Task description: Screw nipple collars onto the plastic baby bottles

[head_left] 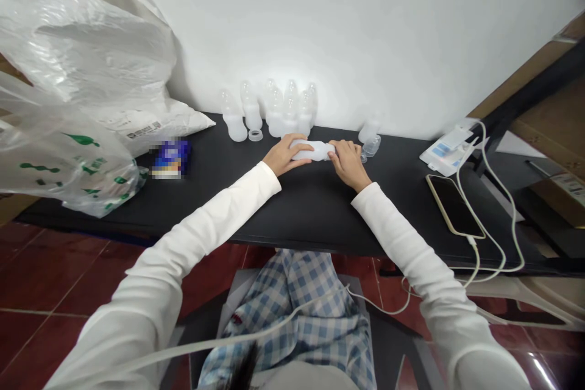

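Both hands (286, 155) clasp seemingly plastic bottle (313, 150)

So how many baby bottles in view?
10: eight upright bottles by the wall, another bottle right of them, one bottle between left hand and right hand; more may be hidden.

The left hand (284, 155) and right hand (350, 166) hold a frosted plastic baby bottle (313, 150) sideways over a black tabletop (315, 213), with a cluster of upright frosted bottles (274, 111) at upper centre.

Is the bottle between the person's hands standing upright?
No, the frosted bottle lies sideways between the left hand and right hand.
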`<action>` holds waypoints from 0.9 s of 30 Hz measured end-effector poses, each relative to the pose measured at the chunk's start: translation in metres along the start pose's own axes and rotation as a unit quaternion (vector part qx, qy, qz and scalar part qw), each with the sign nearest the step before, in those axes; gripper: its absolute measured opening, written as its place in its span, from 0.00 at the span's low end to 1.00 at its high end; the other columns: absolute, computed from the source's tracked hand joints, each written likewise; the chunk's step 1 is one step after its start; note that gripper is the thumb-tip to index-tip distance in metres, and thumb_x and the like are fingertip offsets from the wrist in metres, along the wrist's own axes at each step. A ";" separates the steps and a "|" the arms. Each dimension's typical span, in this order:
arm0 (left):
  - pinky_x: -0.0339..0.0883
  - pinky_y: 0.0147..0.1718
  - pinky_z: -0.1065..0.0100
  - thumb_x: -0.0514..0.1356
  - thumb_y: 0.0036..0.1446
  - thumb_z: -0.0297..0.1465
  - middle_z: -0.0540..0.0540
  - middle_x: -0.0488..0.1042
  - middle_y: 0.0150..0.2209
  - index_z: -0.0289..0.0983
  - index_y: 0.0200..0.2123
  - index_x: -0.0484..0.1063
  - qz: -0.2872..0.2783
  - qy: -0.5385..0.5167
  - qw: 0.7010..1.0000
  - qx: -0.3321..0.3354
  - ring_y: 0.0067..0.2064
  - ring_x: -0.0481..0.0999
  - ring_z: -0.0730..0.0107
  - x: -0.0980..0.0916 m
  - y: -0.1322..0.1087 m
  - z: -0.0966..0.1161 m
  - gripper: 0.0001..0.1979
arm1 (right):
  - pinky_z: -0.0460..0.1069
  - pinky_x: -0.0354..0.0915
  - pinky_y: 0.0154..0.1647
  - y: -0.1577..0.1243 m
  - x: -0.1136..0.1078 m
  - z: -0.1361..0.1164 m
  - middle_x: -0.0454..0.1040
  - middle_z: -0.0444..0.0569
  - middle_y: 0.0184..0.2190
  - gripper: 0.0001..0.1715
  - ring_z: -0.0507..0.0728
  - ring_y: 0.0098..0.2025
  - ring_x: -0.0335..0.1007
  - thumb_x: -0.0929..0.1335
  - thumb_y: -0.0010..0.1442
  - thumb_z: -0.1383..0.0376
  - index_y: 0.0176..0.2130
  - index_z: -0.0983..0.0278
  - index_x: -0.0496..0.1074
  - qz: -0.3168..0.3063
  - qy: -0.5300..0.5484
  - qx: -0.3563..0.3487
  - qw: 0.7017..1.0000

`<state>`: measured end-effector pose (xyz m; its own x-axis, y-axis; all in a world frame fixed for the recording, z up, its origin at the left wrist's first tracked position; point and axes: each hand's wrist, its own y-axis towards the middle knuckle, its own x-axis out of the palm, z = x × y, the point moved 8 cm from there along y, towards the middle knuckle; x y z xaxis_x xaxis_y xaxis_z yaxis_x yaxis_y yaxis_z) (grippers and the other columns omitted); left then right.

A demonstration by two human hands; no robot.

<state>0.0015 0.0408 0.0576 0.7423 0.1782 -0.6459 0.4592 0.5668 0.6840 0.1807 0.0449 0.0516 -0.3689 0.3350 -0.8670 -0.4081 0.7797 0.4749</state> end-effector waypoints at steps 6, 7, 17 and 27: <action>0.71 0.55 0.54 0.65 0.60 0.44 0.41 0.72 0.50 0.41 0.52 0.69 0.042 0.014 0.999 -0.006 0.54 0.75 0.56 0.000 -0.003 -0.002 0.21 | 0.59 0.58 0.53 -0.002 -0.027 0.029 0.69 0.60 0.49 0.31 0.65 0.51 0.64 0.49 0.74 0.56 0.55 0.63 0.72 0.117 -0.043 0.105 0.987; 0.71 0.54 0.54 0.65 0.60 0.44 0.41 0.72 0.49 0.40 0.52 0.68 0.059 0.010 0.998 -0.028 0.53 0.75 0.56 -0.002 -0.004 -0.006 0.22 | 0.60 0.58 0.53 -0.004 -0.032 0.041 0.68 0.61 0.50 0.29 0.66 0.51 0.64 0.50 0.73 0.57 0.55 0.64 0.72 0.144 -0.058 0.142 0.978; 0.69 0.54 0.60 0.65 0.57 0.45 0.45 0.77 0.46 0.40 0.43 0.70 0.173 -0.133 0.943 -0.251 0.50 0.77 0.61 -0.009 -0.013 -0.040 0.18 | 0.66 0.56 0.54 -0.022 -0.036 0.111 0.67 0.64 0.50 0.22 0.70 0.54 0.61 0.60 0.62 0.63 0.53 0.66 0.68 0.146 -0.100 0.347 0.921; 0.74 0.36 0.67 0.66 0.52 0.48 0.46 0.77 0.39 0.39 0.36 0.72 0.209 -0.233 0.880 -0.357 0.41 0.77 0.64 -0.001 -0.021 -0.057 0.19 | 0.63 0.60 0.55 -0.018 -0.059 0.077 0.66 0.55 0.43 0.15 0.63 0.47 0.66 0.62 0.62 0.58 0.47 0.62 0.60 0.267 0.020 0.253 0.930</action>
<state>-0.0366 0.0742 0.0245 0.9693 0.2366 -0.0663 -0.2019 0.9207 0.3341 0.2741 0.0518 0.0829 -0.4416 0.7331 -0.5173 0.2837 0.6610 0.6946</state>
